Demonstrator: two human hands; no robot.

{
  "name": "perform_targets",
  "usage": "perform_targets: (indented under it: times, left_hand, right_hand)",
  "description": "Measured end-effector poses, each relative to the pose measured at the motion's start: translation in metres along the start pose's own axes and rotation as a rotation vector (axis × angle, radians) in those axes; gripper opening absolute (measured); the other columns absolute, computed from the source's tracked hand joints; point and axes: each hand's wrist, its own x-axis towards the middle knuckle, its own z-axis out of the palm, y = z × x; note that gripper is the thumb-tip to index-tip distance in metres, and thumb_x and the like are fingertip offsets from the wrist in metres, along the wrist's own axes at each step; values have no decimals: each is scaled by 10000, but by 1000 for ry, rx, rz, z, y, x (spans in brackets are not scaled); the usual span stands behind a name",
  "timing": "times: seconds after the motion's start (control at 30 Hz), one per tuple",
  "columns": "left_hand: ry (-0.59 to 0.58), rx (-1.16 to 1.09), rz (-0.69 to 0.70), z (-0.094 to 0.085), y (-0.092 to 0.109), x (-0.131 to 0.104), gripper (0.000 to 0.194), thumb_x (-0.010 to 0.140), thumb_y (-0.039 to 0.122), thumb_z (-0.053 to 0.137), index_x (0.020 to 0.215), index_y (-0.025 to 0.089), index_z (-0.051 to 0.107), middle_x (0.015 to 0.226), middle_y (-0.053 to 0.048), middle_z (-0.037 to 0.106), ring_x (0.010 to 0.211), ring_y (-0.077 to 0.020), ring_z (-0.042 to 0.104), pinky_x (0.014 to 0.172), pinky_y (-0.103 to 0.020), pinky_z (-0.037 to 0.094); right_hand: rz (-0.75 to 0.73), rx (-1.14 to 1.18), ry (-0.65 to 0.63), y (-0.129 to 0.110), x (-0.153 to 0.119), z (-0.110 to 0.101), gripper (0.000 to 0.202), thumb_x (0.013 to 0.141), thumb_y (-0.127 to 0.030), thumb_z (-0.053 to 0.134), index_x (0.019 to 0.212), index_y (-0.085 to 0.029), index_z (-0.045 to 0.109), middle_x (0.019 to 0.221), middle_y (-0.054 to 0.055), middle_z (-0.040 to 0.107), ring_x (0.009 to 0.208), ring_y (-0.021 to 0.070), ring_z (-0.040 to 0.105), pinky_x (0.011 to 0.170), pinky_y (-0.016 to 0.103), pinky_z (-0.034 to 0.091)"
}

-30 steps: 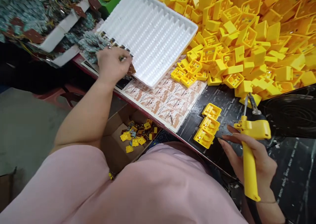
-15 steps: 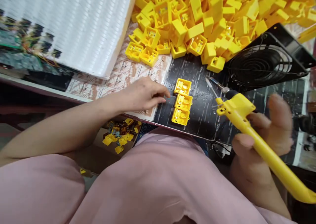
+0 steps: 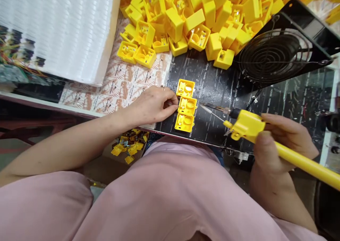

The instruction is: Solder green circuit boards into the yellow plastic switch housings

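Three small open yellow plastic cases stand in a column on the black mat: a far case (image 3: 185, 88), a middle case (image 3: 187, 105) and a near case (image 3: 184, 122). Metal contacts show inside them. My left hand (image 3: 156, 104) is closed, thumb and fingertips pinched at the left edge of the middle case. In my right hand (image 3: 287, 142) is a yellow soldering gun (image 3: 249, 126), its fingers wrapped round the body. The gun's thin metal tip and the feed tube below it point left, their ends just right of the middle case.
A large heap of yellow cases (image 3: 174, 23) lies at the back. The black fan (image 3: 273, 57) with a wire guard stands at back right. White foam sheet (image 3: 79, 32) and wired circuit boards (image 3: 18, 60) are at left. Below the table edge sits a box of yellow parts (image 3: 130, 147).
My left hand has closed and reached the middle case. My right hand has brought the soldering gun left and its tip nearer the cases, its fingers closing round it. The view has shifted.
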Motion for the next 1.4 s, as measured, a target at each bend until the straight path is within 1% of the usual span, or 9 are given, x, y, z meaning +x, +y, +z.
perform_targets:
  times: [0.13, 0.33, 0.43, 0.63, 0.8, 1.03, 1.13, 1.3, 1.4]
  left_hand:
    - [-5, 84, -48, -2, 5, 9, 304, 906, 345, 511, 918, 177, 765, 834, -64, 762, 744, -194, 673, 760, -306, 502]
    - [-73, 250, -50, -7, 12, 25, 290, 895, 317, 515, 917, 192, 775, 818, -58, 760, 764, -213, 692, 775, -318, 509]
    - [-118, 294, -47, -9, 14, 27, 298, 893, 313, 511, 945, 195, 780, 823, -55, 762, 804, -225, 717, 794, -322, 516]
    - [-118, 320, -62, -10, 16, 29, 296, 887, 308, 512, 937, 201, 783, 802, -44, 753, 832, -233, 737, 806, -321, 524]
    - [-138, 323, -92, -10, 17, 29, 289, 873, 309, 514, 928, 203, 777, 789, -44, 745, 819, -240, 732, 805, -331, 519]
    - [-148, 303, -101, -12, 18, 30, 276, 885, 306, 518, 928, 212, 774, 841, -43, 752, 883, -254, 737, 841, -339, 516]
    - [-111, 291, -65, -15, 15, 24, 274, 932, 339, 527, 937, 236, 781, 947, -40, 781, 961, -258, 736, 951, -378, 511]
    - [-21, 221, 7, -11, 11, 9, 302, 1000, 356, 512, 924, 264, 789, 1020, -41, 812, 1029, -250, 714, 1154, -448, 433]
    - [-19, 249, 26, -6, 12, 6, 293, 995, 308, 514, 902, 271, 790, 981, -27, 817, 1038, -247, 709, 1221, -484, 379]
  right_hand:
    - [-100, -28, -143, -5, 3, 5, 503, 894, -133, 840, 1367, -260, 728, 1012, 58, 823, 683, 176, 752, 556, 281, 599]
    - [-169, -65, -285, -9, 13, 21, 238, 874, -170, 878, 971, -281, 690, 793, -19, 779, 678, 193, 779, 522, 264, 606]
    - [-203, -117, -388, -12, 20, 24, 191, 916, -163, 834, 901, -257, 668, 773, -21, 775, 666, 168, 778, 522, 230, 594]
    - [-358, -106, -374, -9, 28, 27, 251, 881, -233, 877, 864, -269, 630, 741, -47, 753, 553, 129, 703, 394, 213, 483]
    - [-239, -51, -334, 0, 17, 11, 133, 937, -240, 804, 939, -274, 675, 815, -13, 778, 663, 166, 759, 524, 258, 571]
    - [-171, -102, -269, -3, 12, 10, 311, 916, -251, 849, 1193, -308, 719, 917, -14, 815, 682, 174, 762, 527, 281, 584]
    - [-124, -163, -263, -5, 10, 9, 396, 927, -286, 844, 1297, -323, 710, 1008, 5, 831, 701, 200, 778, 567, 335, 631]
    - [-97, -18, -225, -6, 6, 6, 309, 894, -208, 858, 1153, -310, 722, 856, -4, 792, 665, 225, 759, 460, 343, 586]
    - [-168, -20, -303, -13, 11, 7, 179, 916, -222, 836, 1000, -303, 701, 800, -27, 776, 607, 188, 735, 430, 297, 563]
